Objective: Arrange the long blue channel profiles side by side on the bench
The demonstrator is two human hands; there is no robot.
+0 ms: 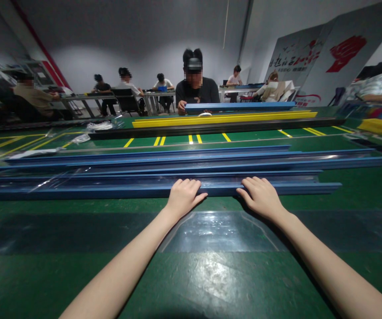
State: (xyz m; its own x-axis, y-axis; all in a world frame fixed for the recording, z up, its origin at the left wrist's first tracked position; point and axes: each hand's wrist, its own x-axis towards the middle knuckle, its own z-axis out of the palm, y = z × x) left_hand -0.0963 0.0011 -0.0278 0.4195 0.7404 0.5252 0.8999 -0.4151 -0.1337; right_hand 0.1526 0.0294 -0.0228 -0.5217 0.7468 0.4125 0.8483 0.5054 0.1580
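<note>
The left hand [185, 195] and right hand [260, 195], thumbs apart from curled fingers, grip the long blue channel-shaped strip [219, 190] lying crosswise on the green desk [118, 274]; a clear flat plastic sheet [217, 230] lies between it and the desk's near edge.

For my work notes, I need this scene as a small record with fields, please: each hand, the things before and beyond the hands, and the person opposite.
Left hand: on nearest blue profile
Right hand: on same profile
Before hands: clear sheet on green table
Beyond: other blue profiles, black profile, yellow profile
Opposite: person, hand at blue piece
</note>
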